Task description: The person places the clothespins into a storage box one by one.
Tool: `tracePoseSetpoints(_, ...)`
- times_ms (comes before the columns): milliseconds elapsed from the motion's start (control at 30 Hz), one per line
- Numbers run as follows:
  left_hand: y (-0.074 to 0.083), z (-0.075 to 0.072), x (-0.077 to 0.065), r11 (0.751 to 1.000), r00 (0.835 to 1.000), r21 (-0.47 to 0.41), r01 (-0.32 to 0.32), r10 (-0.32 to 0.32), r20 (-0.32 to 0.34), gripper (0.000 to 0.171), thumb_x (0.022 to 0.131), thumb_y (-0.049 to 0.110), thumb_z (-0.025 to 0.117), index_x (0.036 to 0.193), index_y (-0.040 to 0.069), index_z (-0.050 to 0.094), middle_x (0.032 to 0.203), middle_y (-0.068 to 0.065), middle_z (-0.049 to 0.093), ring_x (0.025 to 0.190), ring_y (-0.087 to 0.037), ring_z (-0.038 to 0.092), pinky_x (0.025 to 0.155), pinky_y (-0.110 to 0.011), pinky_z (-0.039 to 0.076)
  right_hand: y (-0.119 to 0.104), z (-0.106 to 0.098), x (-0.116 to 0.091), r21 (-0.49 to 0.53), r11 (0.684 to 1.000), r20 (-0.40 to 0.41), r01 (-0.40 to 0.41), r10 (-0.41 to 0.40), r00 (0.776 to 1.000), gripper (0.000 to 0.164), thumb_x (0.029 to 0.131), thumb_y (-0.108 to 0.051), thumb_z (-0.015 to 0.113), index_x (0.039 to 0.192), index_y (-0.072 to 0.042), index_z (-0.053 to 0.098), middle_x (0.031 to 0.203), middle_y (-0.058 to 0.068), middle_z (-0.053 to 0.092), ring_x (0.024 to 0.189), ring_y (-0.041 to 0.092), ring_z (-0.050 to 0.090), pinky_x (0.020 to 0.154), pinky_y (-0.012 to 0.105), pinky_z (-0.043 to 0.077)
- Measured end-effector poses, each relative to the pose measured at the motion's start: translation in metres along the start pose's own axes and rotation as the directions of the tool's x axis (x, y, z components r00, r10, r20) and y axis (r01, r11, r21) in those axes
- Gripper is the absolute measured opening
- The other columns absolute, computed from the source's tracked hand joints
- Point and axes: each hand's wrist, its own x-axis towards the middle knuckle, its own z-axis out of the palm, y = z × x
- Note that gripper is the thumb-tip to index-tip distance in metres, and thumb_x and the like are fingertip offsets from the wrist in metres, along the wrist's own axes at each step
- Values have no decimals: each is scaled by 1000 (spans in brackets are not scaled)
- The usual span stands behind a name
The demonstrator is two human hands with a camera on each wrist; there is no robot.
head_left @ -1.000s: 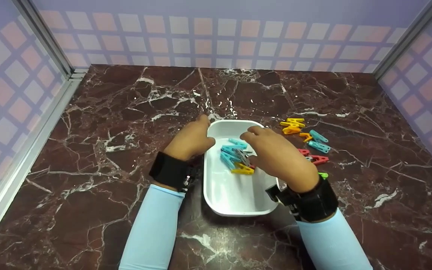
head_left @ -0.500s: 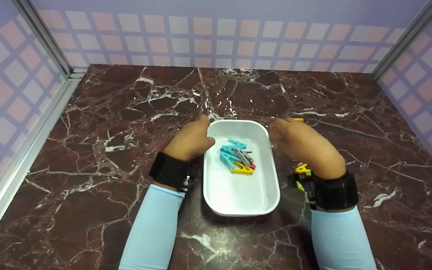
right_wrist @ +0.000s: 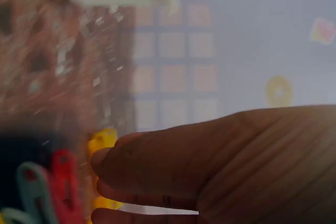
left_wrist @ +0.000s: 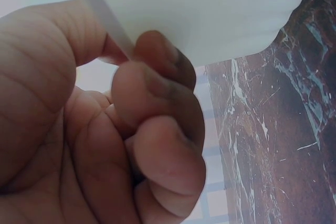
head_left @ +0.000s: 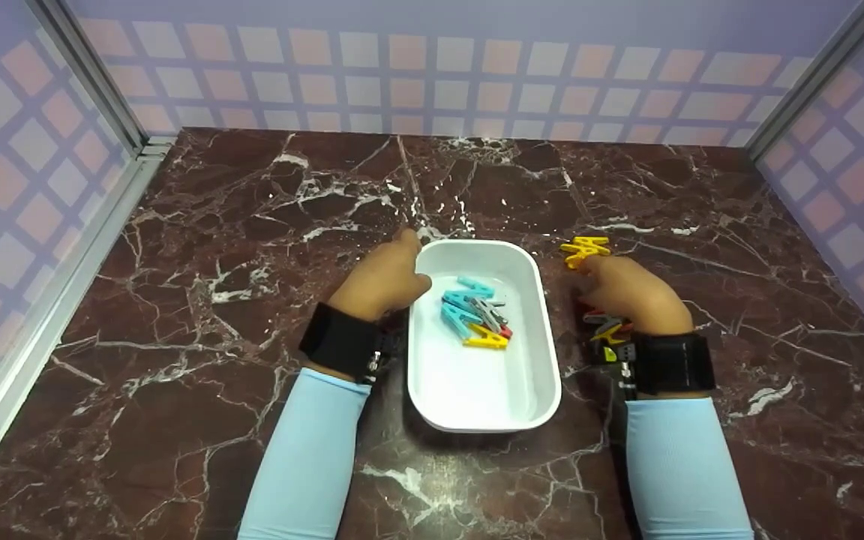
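Note:
A white tray (head_left: 477,390) stands in front of me. My left hand (head_left: 381,279) grips its left rim; in the left wrist view the fingers (left_wrist: 168,156) curl at the tray's edge (left_wrist: 210,14). Inside lie several clothespins: blue (head_left: 456,319), grey (head_left: 486,313), yellow (head_left: 486,339) and a bit of red. To the right of the tray, my right hand (head_left: 631,292) is low over loose clothespins, fingertips at a yellow clothespin (right_wrist: 105,141). In the right wrist view its fingers look fairly straight, with no clothespin visibly pinched.
Yellow clothespins (head_left: 586,246) lie just beyond the right fingertips. Another yellow clothespin (head_left: 610,334) and a green one (head_left: 610,353) show beside the right wrist. Red (right_wrist: 65,182) and pale teal (right_wrist: 37,190) clothespins appear in the right wrist view. Tiled panels (head_left: 439,67) enclose the marble-patterned table (head_left: 177,420).
My right hand has moved from above the tray rightward and down to the loose clothespins. The left hand and the tray stay where they were.

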Motion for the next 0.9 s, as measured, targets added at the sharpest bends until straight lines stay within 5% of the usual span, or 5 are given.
tracePoseSetpoints(133, -1, 0, 0, 1000, 1000, 2, -4, 4, -5, 51, 84, 9, 57, 130, -4, 40, 110, -23, 62, 93, -35, 59, 84, -47, 49, 9, 6, 8, -40, 999, 17, -10, 11, 1000, 24, 91, -13, 61, 112, -1, 63, 96, 13, 66, 79, 28, 56, 70, 42, 45)
tracePoseSetpoints(267, -1, 1, 0, 1000, 1000, -2, -1, 1, -12, 50, 84, 10, 57, 129, -4, 40, 110, -23, 62, 93, -35, 59, 84, -47, 49, 13, 11, 14, -83, 996, 14, 32, -31, 999, 5, 90, -11, 60, 89, -6, 61, 81, 8, 61, 72, 26, 54, 66, 40, 43)
tracePoseSetpoints(433, -1, 1, 1, 1000, 1000, -1, 7, -7, -11, 51, 84, 10, 58, 130, -3, 40, 112, -23, 62, 95, -34, 60, 85, -47, 49, 13, 19, 21, -99, 995, 3, 29, -29, 1000, 17, 88, -6, 59, 73, -10, 53, 77, 9, 59, 68, 26, 53, 64, 40, 42)
tracePoseSetpoints(700, -2, 1, 1, 1000, 1000, -3, 11, -11, -7, 50, 84, 11, 57, 130, -3, 40, 113, -23, 62, 97, -35, 60, 87, -47, 49, 4, 30, 29, -38, 998, -100, 51, -55, 994, 4, 89, -7, 61, 89, -4, 64, 78, 9, 61, 70, 28, 55, 64, 41, 44)
tracePoseSetpoints(900, -1, 1, 1, 1000, 1000, 10, 11, -11, -2, 49, 85, 11, 56, 129, -3, 40, 112, -23, 61, 96, -35, 59, 86, -47, 48, 3, 28, 27, 11, 999, -86, 45, -44, 995, 19, 87, -16, 66, 101, -2, 65, 87, 11, 66, 73, 28, 58, 67, 44, 47)
